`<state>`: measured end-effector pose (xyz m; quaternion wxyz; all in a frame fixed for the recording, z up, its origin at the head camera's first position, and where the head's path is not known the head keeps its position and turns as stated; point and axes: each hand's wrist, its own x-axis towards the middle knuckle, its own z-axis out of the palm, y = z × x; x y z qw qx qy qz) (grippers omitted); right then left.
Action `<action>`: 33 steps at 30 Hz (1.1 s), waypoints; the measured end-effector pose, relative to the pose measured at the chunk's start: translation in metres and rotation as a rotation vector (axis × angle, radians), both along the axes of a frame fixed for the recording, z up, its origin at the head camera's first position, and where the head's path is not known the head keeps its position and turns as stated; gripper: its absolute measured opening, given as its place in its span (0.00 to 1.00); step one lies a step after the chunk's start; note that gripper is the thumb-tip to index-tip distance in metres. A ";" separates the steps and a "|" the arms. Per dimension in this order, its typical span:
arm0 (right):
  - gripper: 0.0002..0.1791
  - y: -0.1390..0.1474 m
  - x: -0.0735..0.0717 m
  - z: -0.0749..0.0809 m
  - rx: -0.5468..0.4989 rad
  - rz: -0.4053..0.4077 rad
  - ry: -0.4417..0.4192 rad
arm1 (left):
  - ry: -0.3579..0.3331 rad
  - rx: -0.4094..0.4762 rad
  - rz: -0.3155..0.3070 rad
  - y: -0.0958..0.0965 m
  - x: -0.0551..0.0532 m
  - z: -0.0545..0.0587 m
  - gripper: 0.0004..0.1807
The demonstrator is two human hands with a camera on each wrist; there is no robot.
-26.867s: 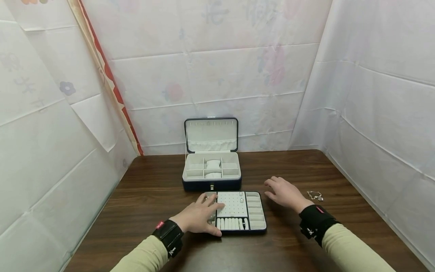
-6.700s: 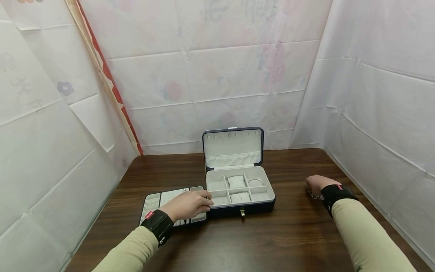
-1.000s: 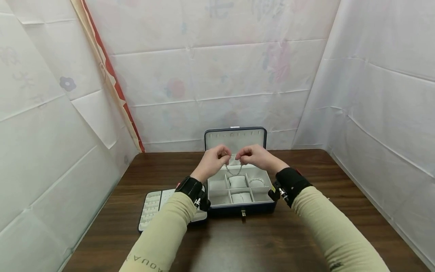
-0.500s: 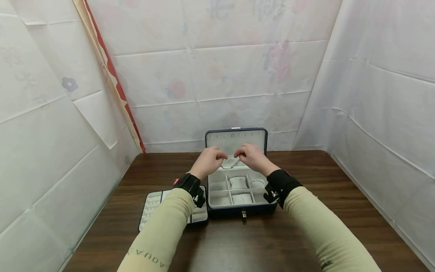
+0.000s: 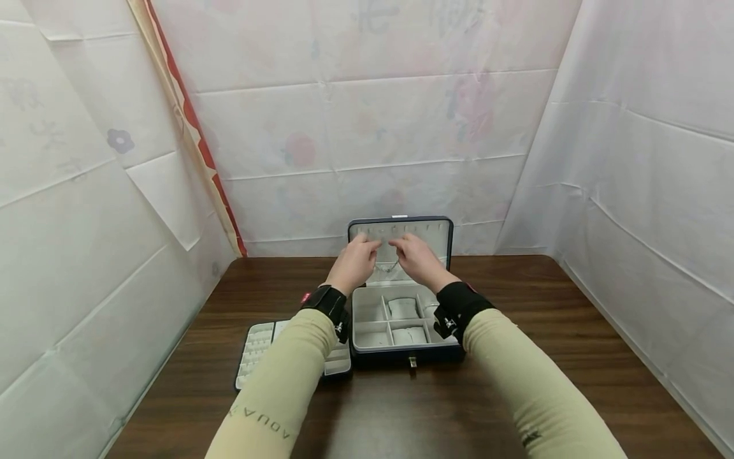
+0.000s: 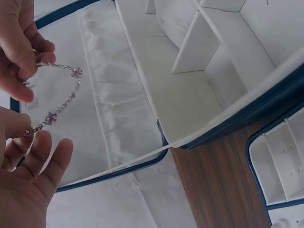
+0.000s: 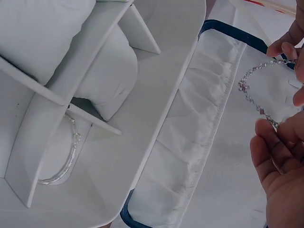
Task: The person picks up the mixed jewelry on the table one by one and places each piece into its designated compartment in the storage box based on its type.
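Observation:
Both hands are raised in front of the upright lid (image 5: 441,233) of a navy jewelry box (image 5: 373,358). My left hand (image 5: 351,264) pinches one end of a chain bracelet (image 6: 73,95) with small purplish flower charms. The other end is pinched by my right hand (image 5: 423,260), and the chain sags in a loop between them, near the lid's row of hooks. In the right wrist view, a silver bangle (image 7: 75,152) stands in a rear compartment. White cushions (image 5: 403,308) fill the two middle compartments. My hands hide part of the lid.
A jewelry tray (image 5: 255,347) with ring rows lies left of the box, partly under the left sleeve (image 5: 281,382). A brass clasp (image 5: 413,362) hangs on the box front. White cloth walls (image 5: 367,127) surround the brown table (image 5: 487,408).
Earlier, the tray moved from before the box to its left, and my right hand took the bracelet from the table's right side. Over the last second, both hands rose toward the lid's hooks.

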<state>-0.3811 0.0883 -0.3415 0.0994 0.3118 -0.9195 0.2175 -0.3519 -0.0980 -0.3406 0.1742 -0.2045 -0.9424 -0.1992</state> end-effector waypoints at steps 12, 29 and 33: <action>0.21 -0.011 -0.009 0.004 -0.050 -0.043 -0.011 | -0.015 0.056 0.051 0.004 -0.007 0.001 0.21; 0.22 -0.020 -0.013 0.005 -0.058 -0.085 -0.138 | -0.140 0.121 0.113 0.006 -0.019 -0.006 0.22; 0.21 -0.018 -0.013 0.001 -0.064 -0.068 -0.165 | -0.172 0.109 0.109 0.005 -0.019 -0.011 0.22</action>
